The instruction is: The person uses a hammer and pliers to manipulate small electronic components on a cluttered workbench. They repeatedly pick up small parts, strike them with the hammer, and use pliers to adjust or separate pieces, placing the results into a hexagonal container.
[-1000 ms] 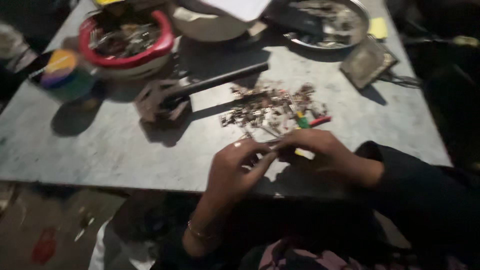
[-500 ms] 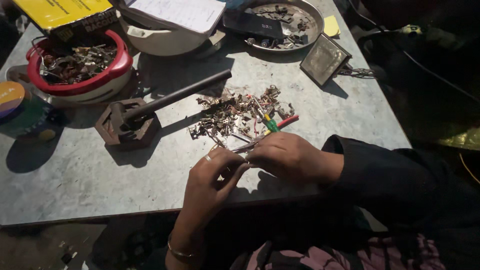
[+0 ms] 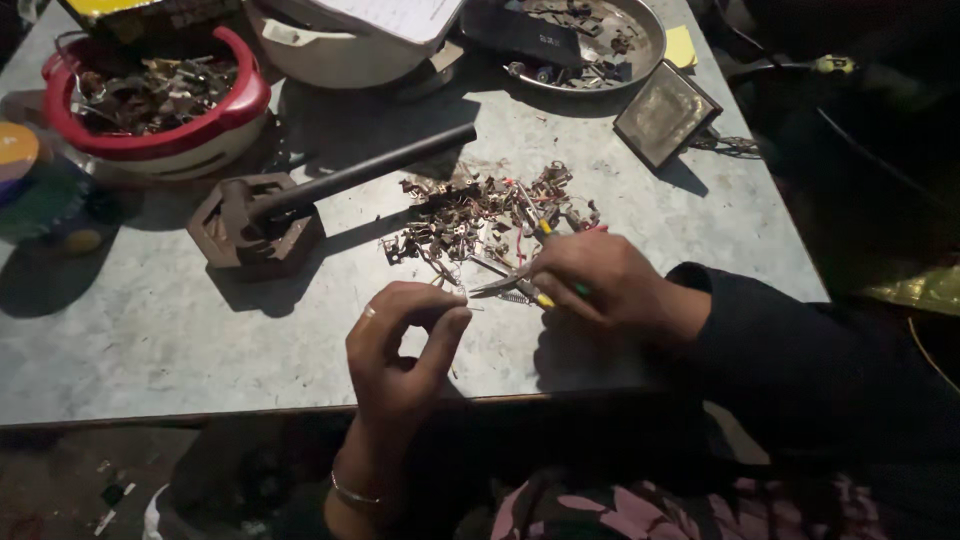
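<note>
Right hand (image 3: pixel 600 285), seen from the head camera, is closed around small pliers (image 3: pixel 520 280) with yellow-and-green grips, the metal nose pointing left toward the other hand; it rests on the grey table (image 3: pixel 150 340) close to the near edge, right of the middle. Left hand (image 3: pixel 405 350) hovers at the near edge just left of it, thumb and forefinger pressed together in a pinch on something too small to make out, the other fingers curled under; a thin ring shows on one finger and a bangle on the wrist. Just beyond both hands, toward the table's middle, lies a loose pile of small metal scraps (image 3: pixel 470 215), with a red bit among them, touching the pliers' far side. Left of the pile stands a heavy rust-brown block (image 3: pixel 250 225) with a dark bar (image 3: pixel 370 170) slanting out of it toward the far edge. At the far left corner sits a red-rimmed bowl (image 3: pixel 215 120) filled with metal parts, a white pot (image 3: pixel 340 55) beside it, a round metal tray (image 3: pixel 645 45) of parts further right, and a small flat framed square (image 3: pixel 665 112) near the right edge
</note>
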`<state>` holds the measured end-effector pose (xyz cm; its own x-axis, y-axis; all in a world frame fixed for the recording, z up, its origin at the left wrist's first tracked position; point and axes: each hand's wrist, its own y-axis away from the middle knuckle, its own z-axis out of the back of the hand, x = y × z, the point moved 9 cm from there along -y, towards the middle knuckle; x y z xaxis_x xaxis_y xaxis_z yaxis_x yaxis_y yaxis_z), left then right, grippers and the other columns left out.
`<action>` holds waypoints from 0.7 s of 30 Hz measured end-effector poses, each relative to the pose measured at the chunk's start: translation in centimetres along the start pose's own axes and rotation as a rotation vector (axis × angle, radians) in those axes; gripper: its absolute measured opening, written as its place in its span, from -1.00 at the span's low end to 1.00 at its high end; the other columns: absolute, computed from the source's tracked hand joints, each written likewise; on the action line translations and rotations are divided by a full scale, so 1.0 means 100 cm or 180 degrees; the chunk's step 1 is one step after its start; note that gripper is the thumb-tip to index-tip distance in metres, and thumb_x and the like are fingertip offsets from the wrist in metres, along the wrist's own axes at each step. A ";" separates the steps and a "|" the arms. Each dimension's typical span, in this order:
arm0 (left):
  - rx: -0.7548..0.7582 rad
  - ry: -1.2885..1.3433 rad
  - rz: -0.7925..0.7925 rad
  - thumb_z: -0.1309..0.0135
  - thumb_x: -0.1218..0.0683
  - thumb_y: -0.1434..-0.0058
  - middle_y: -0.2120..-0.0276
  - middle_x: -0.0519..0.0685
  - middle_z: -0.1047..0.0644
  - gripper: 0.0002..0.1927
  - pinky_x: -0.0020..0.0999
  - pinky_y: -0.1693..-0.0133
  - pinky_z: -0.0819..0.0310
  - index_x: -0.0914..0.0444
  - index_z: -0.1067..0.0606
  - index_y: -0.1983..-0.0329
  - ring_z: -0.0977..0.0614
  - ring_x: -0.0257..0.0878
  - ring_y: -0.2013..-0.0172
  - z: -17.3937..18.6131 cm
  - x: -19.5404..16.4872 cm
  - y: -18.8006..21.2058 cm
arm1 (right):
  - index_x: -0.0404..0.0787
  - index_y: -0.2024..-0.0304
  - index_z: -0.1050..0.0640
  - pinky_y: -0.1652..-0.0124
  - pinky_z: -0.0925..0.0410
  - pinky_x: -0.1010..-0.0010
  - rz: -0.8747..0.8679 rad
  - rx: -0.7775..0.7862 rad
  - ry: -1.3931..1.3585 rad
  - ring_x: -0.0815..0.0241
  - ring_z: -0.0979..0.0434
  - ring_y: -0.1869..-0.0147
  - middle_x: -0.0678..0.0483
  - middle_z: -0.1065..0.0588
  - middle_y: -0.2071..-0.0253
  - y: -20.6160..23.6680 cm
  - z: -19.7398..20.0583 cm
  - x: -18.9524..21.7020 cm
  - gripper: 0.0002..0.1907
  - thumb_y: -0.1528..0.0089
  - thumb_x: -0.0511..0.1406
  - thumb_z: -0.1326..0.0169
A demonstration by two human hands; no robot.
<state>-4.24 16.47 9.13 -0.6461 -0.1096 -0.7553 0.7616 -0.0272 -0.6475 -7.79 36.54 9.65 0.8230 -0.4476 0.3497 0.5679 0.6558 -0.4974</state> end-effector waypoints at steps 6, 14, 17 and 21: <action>-0.0321 0.0614 -0.0373 -0.20 0.34 -0.33 0.15 0.05 -0.58 -0.86 -0.44 0.15 -0.54 0.36 -0.52 0.08 -0.62 -0.28 0.19 0.018 0.000 0.012 | -0.25 0.13 -0.56 0.27 -0.48 0.38 -0.0540 -0.0340 0.0063 0.14 -0.62 0.26 -0.01 -0.56 0.26 -0.007 0.016 -0.020 -0.89 -0.30 -0.38 -0.17; -0.1243 0.0873 -0.0261 -0.16 0.13 -0.48 0.22 0.08 -0.54 -0.82 -0.46 0.33 -0.59 0.38 -0.50 0.08 -0.59 -0.28 0.30 0.077 0.014 0.025 | -0.25 0.11 -0.53 0.19 -0.48 0.37 -0.0102 -0.0669 0.0492 0.16 -0.62 0.14 0.01 -0.56 0.18 -0.037 0.036 -0.022 -0.85 -0.30 -0.47 -0.21; -0.1544 0.0861 -0.0346 -0.16 0.05 -0.52 0.25 0.09 -0.54 -0.74 -0.44 0.34 -0.56 0.39 -0.50 0.10 -0.58 -0.28 0.36 0.096 0.026 0.020 | -0.28 0.11 -0.56 0.26 -0.48 0.41 -0.0296 -0.0573 0.0510 0.16 -0.61 0.13 -0.02 -0.56 0.15 -0.057 0.034 -0.051 -0.86 -0.30 -0.49 -0.20; -0.1592 0.0881 -0.0077 -0.19 0.07 -0.50 0.28 0.09 -0.53 -0.74 -0.45 0.36 -0.52 0.41 -0.51 0.14 -0.56 -0.26 0.37 0.094 0.033 0.018 | -0.30 0.06 -0.58 0.04 -0.54 0.42 0.0034 -0.0781 0.0589 0.13 -0.62 -0.03 -0.10 -0.51 0.03 -0.095 0.041 -0.094 -0.91 -0.38 -0.47 -0.20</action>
<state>-4.55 6.68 6.43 -0.7034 0.1513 -0.6945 0.6734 0.4546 -0.5830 -20.93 36.98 14.33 0.8033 -0.5594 0.2041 0.5255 0.5046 -0.6850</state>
